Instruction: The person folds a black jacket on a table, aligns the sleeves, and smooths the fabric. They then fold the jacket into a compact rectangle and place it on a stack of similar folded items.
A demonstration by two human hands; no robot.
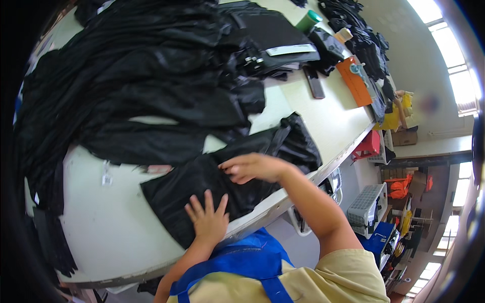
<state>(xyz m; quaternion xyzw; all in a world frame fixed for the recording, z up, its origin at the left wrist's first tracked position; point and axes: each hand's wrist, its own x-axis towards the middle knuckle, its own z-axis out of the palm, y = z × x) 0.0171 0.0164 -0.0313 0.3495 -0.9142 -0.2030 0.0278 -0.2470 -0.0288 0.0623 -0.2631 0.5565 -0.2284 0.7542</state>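
A black garment, folded into a narrow panel, lies on the white table along its near edge. My left hand rests flat on its lower part, fingers spread. Over the garment's middle, my right hand has its fingers curled together, pinching the fabric at a fold. The fingertips partly hide the pinched spot. Toward the right, the garment's far end bunches into shiny wrinkles.
A big heap of black garments covers the table's left and back. Beyond it are a folded black stack, a green-lidded container, a phone and an orange card. A grey basket stands right; another person's arm shows farther off.
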